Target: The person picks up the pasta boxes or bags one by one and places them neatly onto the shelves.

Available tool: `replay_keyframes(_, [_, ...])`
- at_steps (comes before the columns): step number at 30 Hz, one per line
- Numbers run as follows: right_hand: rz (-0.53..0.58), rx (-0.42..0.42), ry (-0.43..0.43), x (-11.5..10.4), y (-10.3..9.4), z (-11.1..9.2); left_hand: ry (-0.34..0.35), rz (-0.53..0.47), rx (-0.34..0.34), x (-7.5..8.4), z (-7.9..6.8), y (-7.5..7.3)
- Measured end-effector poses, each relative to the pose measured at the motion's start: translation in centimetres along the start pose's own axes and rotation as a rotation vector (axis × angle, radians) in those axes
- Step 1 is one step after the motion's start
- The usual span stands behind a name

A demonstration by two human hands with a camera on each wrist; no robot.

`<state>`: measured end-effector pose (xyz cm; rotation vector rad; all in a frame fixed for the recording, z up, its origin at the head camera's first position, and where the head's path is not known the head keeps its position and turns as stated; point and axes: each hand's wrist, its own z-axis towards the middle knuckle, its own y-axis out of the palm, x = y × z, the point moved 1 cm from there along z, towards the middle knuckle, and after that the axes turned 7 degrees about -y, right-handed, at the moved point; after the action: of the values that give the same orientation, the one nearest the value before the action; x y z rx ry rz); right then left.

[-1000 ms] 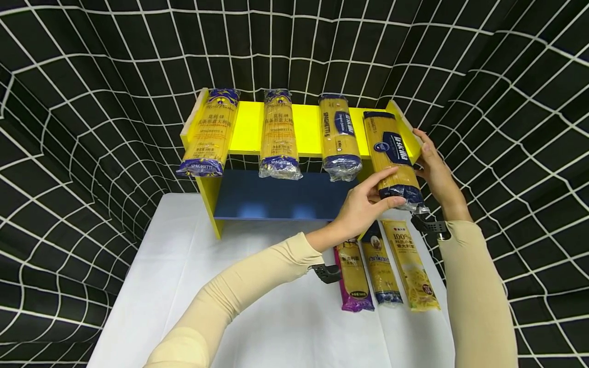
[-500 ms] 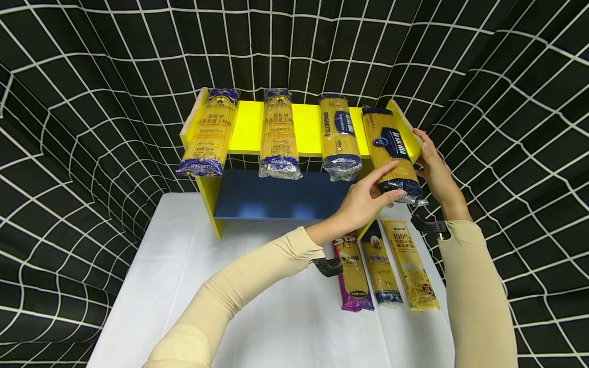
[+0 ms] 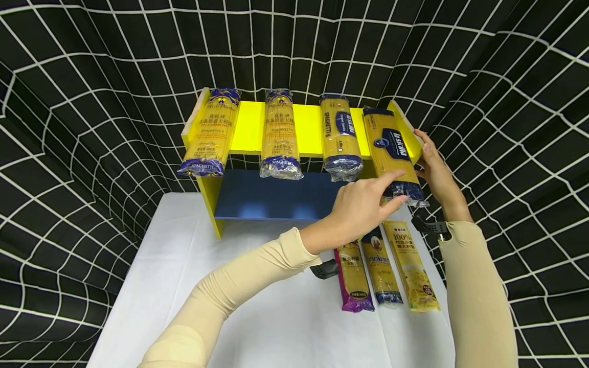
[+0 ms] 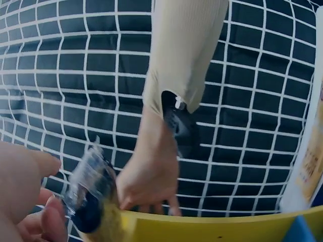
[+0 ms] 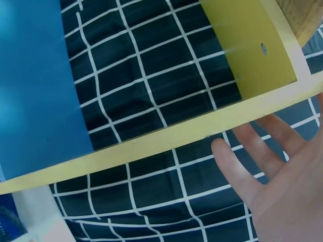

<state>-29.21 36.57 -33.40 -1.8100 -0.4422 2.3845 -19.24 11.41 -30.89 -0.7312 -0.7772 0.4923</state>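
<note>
On the yellow shelf top [image 3: 247,128], a spaghetti pack [image 3: 390,140] with dark blue ends lies at the far right, its near end jutting past the front edge. My left hand [image 3: 361,209] is at that near end, thumb and index finger spread. The left wrist view shows its fingers just beside the pack's crinkled clear wrapper [image 4: 91,174]. My right hand [image 3: 437,171] rests along the outside of the shelf's right end. From the right wrist, that end appears as a yellow side panel [image 5: 252,45] with my extended fingers against its edge.
Three more spaghetti packs, left [image 3: 211,128], middle [image 3: 279,130] and right [image 3: 339,133], lie across the shelf top. Below is a blue shelf board [image 3: 276,197]. On the white table [image 3: 276,306] lie a purple-ended pack [image 3: 354,276], a blue-ended pack [image 3: 382,271] and a yellow pack [image 3: 411,271].
The far-right spaghetti pack has slid a little back onto the shelf. My left hand followed it, then its fingers loosened from the pack's end. The right hand stayed put.
</note>
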Motion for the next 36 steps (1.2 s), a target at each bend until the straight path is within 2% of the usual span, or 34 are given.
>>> replay_keyframes(4, [-0.008, 0.007, 0.008, 1.0, -0.5, 0.3, 0.026, 0.140, 0.037, 0.8, 0.2, -0.6])
replay_keyframes(6, [-0.017, 0.004, 0.009, 1.1, -0.6, 0.3, 0.016, 0.228, 0.022, 1.1, 0.4, -0.6])
replay_keyframes(10, [-0.038, 0.001, 0.009, 0.4, -0.2, 0.0, 0.007, 0.373, -0.006, 1.4, 0.7, -0.3])
replay_keyframes(14, [-0.064, -0.015, -0.001, -1.0, 0.5, -0.4, 0.009, 0.446, -0.004, 1.7, 1.0, -0.2])
replay_keyframes(18, [-0.082, -0.019, 0.002, -1.8, 0.8, -0.8, -0.010, 0.491, -0.025, 1.9, 1.3, -0.1])
replay_keyframes(25, [-0.071, -0.024, -0.003, -1.7, 0.8, -0.8, -0.044, 0.509, -0.089, 2.0, 1.8, 0.3])
replay_keyframes(36, [-0.042, -0.014, -0.009, 0.5, -0.3, 0.1, -0.039, 0.567, -0.098, 2.1, 2.6, 0.9])
